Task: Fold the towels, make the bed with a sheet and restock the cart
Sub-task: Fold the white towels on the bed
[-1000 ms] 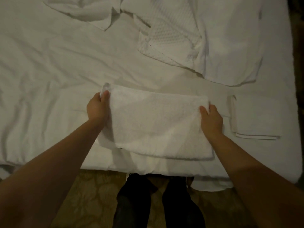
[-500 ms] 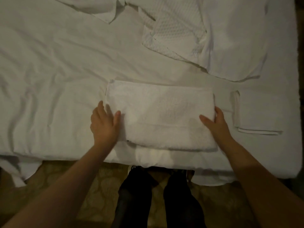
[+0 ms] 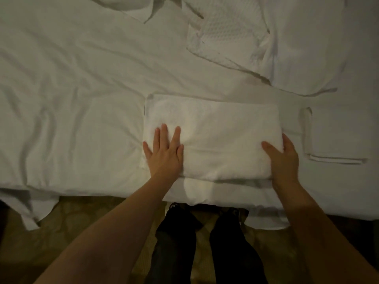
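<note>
At the bed's near edge: folded towel (image 3: 215,136), lying flat on the rumpled bed sheet (image 3: 71,99). Left hand (image 3: 164,154), grip released, palm and straight fingers pressing its left end; right hand (image 3: 284,158), grip grasping its right end, thumb on top. Just right: smaller folded cloth (image 3: 336,140), done. Farther back: waffle-weave towel (image 3: 223,31) and plain white linen (image 3: 307,58), both unfolded. Judged early: bed unmade, cart not in view.

White towel (image 3: 215,140) folded into thick rectangle, flat near bed edge. Smaller folded towel (image 3: 336,136) just right of it. Bumpy towel (image 3: 223,31) crumpled farther back.
</note>
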The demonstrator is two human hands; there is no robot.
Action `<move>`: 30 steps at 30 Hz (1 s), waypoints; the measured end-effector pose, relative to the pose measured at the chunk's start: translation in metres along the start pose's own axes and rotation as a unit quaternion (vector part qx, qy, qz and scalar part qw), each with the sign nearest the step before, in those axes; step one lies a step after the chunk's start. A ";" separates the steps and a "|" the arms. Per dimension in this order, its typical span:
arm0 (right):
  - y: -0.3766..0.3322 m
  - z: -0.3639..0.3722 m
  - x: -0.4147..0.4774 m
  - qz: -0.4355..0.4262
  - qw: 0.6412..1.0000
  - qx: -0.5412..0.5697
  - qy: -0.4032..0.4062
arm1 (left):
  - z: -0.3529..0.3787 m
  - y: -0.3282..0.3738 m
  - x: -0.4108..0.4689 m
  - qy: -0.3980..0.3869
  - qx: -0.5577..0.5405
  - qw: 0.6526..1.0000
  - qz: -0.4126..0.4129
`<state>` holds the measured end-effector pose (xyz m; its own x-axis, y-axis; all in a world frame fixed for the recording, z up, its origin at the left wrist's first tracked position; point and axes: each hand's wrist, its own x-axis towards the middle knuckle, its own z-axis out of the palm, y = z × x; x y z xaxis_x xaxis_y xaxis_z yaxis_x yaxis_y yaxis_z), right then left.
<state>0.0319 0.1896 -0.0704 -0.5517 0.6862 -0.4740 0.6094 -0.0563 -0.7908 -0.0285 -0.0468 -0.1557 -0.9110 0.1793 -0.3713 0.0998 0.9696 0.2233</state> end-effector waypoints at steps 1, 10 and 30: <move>-0.015 0.007 -0.010 -0.001 0.999 0.047 -0.015 | -0.004 0.001 0.000 -0.009 -0.002 1.000 -0.003; -0.050 0.161 -0.094 -0.191 0.942 -0.227 -0.158 | -0.049 -0.018 0.009 -0.135 -0.030 0.989 0.059; -0.031 0.172 -0.089 -0.231 0.906 -0.270 -0.231 | -0.071 -0.041 0.025 -0.028 -0.365 0.911 -0.188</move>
<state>-0.0361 0.0060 -0.0703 -0.9219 0.1630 -0.3514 0.3743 0.6081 -0.7000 -0.0839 -0.0941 -0.1099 -0.8014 -0.1152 -0.5869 -0.5272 0.5995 0.6022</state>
